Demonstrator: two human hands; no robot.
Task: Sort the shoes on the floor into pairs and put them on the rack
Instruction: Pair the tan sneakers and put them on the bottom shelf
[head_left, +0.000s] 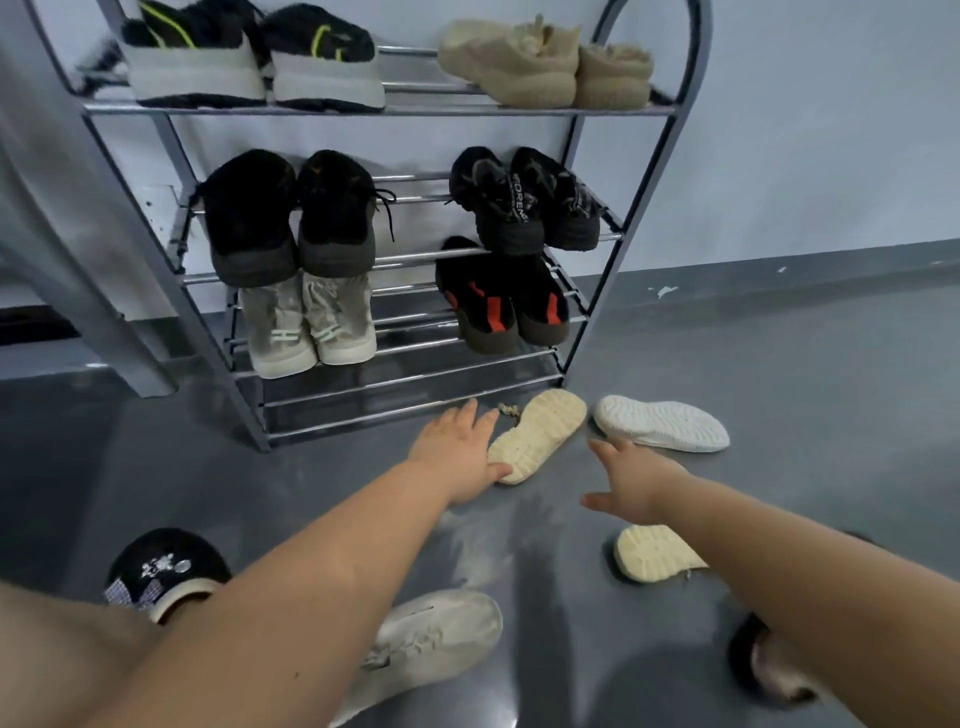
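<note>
Looking down from my head camera, I am reaching both arms toward the grey floor in front of the metal rack. My left hand is lying spread and flat, fingers apart, its thumb touching the heel end of a cream shoe that is lying sole-up just before the rack's lowest bars; I am not closing on it, and the hand is holding nothing. My right hand is hanging open too, fingers loosely spread, empty, between that cream shoe and a white shoe lying sole-up to the right.

Below my right forearm a second cream shoe is showing its sole, partly hidden by the arm. Under my left forearm a light grey knit shoe is lying on its side, and my arm is covering its heel. A black slipper with a pale rim is sitting at the lower left, beside my knee, and a dark slipper is sitting at the lower right, blurred.

The rack is carrying six pairs: black-and-green ones and beige ones on top, two black pairs in the middle, grey-white ones and black-and-red ones below. The bottom bars are lying bare.
</note>
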